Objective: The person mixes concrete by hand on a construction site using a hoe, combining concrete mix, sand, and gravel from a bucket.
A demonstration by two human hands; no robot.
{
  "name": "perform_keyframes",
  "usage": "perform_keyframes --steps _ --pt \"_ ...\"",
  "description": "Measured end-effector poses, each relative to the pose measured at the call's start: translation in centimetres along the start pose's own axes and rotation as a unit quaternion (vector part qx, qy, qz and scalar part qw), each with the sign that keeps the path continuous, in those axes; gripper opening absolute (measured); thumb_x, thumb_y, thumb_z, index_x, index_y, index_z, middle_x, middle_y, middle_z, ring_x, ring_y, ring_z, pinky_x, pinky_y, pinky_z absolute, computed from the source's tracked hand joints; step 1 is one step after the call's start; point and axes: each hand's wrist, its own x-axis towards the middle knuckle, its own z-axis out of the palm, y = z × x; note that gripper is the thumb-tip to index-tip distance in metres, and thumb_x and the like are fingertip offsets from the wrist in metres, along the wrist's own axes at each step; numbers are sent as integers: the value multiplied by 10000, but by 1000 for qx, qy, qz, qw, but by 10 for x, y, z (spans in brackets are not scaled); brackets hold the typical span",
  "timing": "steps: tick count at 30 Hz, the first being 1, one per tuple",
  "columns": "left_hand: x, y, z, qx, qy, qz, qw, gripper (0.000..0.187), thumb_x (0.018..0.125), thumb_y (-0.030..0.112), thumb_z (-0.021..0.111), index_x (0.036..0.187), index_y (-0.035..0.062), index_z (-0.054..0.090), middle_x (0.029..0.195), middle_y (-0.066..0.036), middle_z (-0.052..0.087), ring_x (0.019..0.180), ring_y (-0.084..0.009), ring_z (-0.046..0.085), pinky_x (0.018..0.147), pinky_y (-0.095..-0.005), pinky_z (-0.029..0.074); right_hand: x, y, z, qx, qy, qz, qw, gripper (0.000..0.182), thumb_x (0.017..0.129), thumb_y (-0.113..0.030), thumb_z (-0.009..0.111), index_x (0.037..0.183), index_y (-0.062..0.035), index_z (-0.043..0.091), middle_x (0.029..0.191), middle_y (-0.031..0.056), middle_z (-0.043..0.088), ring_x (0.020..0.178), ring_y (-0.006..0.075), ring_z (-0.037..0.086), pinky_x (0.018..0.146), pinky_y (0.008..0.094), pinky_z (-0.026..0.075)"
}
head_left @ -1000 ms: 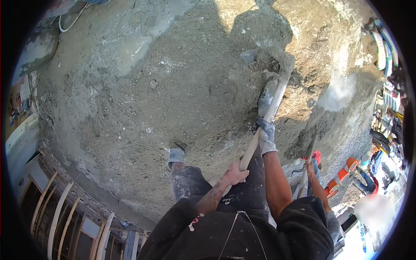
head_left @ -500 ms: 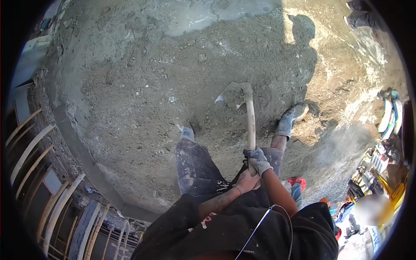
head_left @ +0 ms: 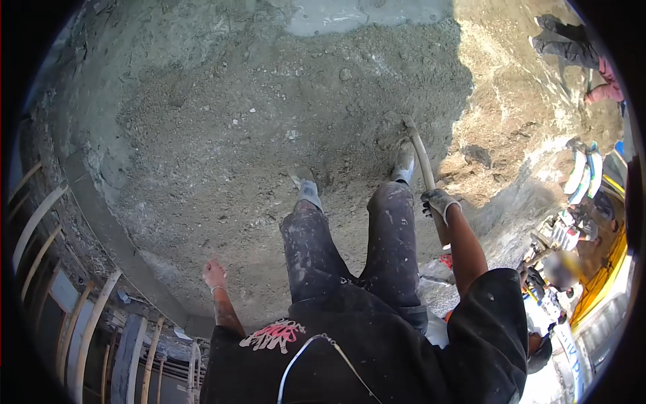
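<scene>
My right hand (head_left: 439, 202), in a dirty grey glove, is wrapped round the wooden handle (head_left: 422, 156) of a hoe-like tool. The tool's head (head_left: 393, 125) rests on the grey, gritty ground near my right boot (head_left: 404, 160); its blade blends with the dirt. My left hand (head_left: 214, 275) is bare and hangs out to the left above the ground, away from the tool. Its fingers are too small to make out clearly. My left boot (head_left: 307, 187) stands on the rough mix.
Smooth wet cement (head_left: 363, 15) lies at the top. A concrete ledge (head_left: 111, 225) and curved wooden poles (head_left: 94, 323) run along the left. At the upper right are a person's legs (head_left: 568, 48). Bags (head_left: 584, 176), more people and yellow material (head_left: 602, 276) are on the right.
My left hand has let go of the handle and swung out left. My right hand and the tool have moved right, and the handle leans more. My right foot has moved inward.
</scene>
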Motion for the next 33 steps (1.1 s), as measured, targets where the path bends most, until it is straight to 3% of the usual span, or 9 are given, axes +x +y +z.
perform_keyframes --steps 4,8,13,20,22,25,29,32,33 --pt "-14 17 20 187 -93 -55 977 163 779 234 522 767 73 498 603 -6 472 509 -91 484 429 -226 393 -14 -11 4 44 31 58 997 143 722 -157 572 745 -28 513 552 54 477 416 172 478 383 304 430" --pt "-9 64 100 283 -219 168 918 220 787 252 530 857 44 513 682 -22 525 592 -101 518 496 -213 415 -17 -18 12 105 19 77 991 145 730 -147 563 740 -20 493 547 65 472 420 177 484 375 311 426" --pt "-72 123 163 140 -349 254 891 220 797 202 532 933 36 482 711 -26 535 629 -103 530 542 -227 429 -37 -37 12 25 59 59 996 186 718 -172 574 743 -2 502 559 57 498 436 170 501 393 314 425" --pt "-5 10 57 253 -244 8 936 221 750 226 518 867 38 524 694 -62 551 637 -131 546 561 -253 449 -10 -25 13 -26 69 58 996 240 713 -203 583 830 -7 512 569 60 493 440 165 496 388 318 433" --pt "26 -27 16 416 -211 15 884 253 725 252 529 823 19 536 698 -84 565 630 -157 555 576 -278 459 -15 -26 14 13 79 74 994 234 718 -179 576 827 20 519 577 62 499 444 162 504 376 307 433" --pt "82 -44 -15 474 -181 46 860 299 700 284 551 803 3 541 726 -89 579 633 -178 562 588 -299 460 -23 -31 17 20 72 92 993 208 719 -168 562 838 -3 515 580 68 499 441 161 503 377 302 425" --pt "18 82 66 347 -216 126 904 193 744 226 532 773 36 529 642 -53 531 555 -126 523 487 -245 428 -14 -26 15 2 72 68 995 242 699 -160 576 861 5 504 562 65 485 432 169 504 384 305 426" --pt "5 98 94 244 -194 216 925 157 765 200 512 801 47 511 621 -29 506 522 -107 497 446 -218 404 -16 -27 13 4 68 53 996 244 694 -161 579 857 8 511 562 65 491 437 177 506 384 312 428" --pt "6 87 90 203 -209 174 941 172 764 206 514 820 44 505 628 -28 509 524 -112 501 445 -219 407 -8 -22 14 -1 81 55 995 241 688 -168 584 837 11 523 581 70 506 450 177 504 391 317 430"
